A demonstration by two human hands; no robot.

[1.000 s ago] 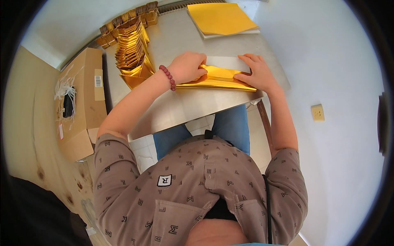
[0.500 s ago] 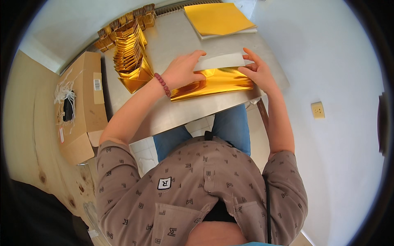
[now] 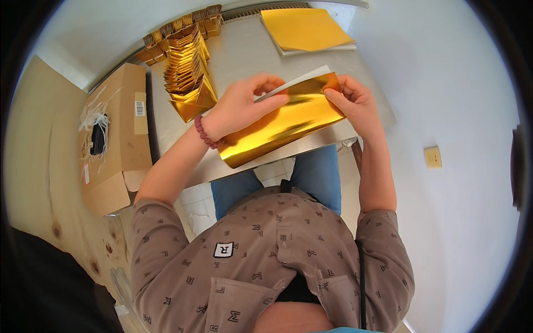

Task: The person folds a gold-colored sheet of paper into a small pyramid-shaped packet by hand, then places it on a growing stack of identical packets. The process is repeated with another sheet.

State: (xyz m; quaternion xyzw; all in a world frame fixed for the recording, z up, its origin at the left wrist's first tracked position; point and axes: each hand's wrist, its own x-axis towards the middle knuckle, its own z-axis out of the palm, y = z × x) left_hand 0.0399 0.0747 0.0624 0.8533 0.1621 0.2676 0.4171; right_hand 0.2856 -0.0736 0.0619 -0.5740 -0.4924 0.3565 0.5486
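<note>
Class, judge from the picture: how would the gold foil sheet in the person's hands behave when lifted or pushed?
The gold foil sheet is probably thin and floppy, since it curves between the left hand and right hand. Its mirror-like sheen suggests it is slippery.

Gold foil, matt card
The sheet (image 3: 283, 125) is glossy mirror-gold foil, white-backed; the box (image 3: 114, 139) matt cardboard; the desk (image 3: 244, 55) smooth grey.

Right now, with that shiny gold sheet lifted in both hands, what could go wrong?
Three risks, as I judge them:
1. The shiny gold foil sheet is held off the grey table by the left hand and right hand; a tight grip could crease it where it should stay smooth.
2. Its white backing edge shows at the top, so a fold might land crooked.
3. A left-arm sweep could topple the row of folded gold pieces close by.
</note>
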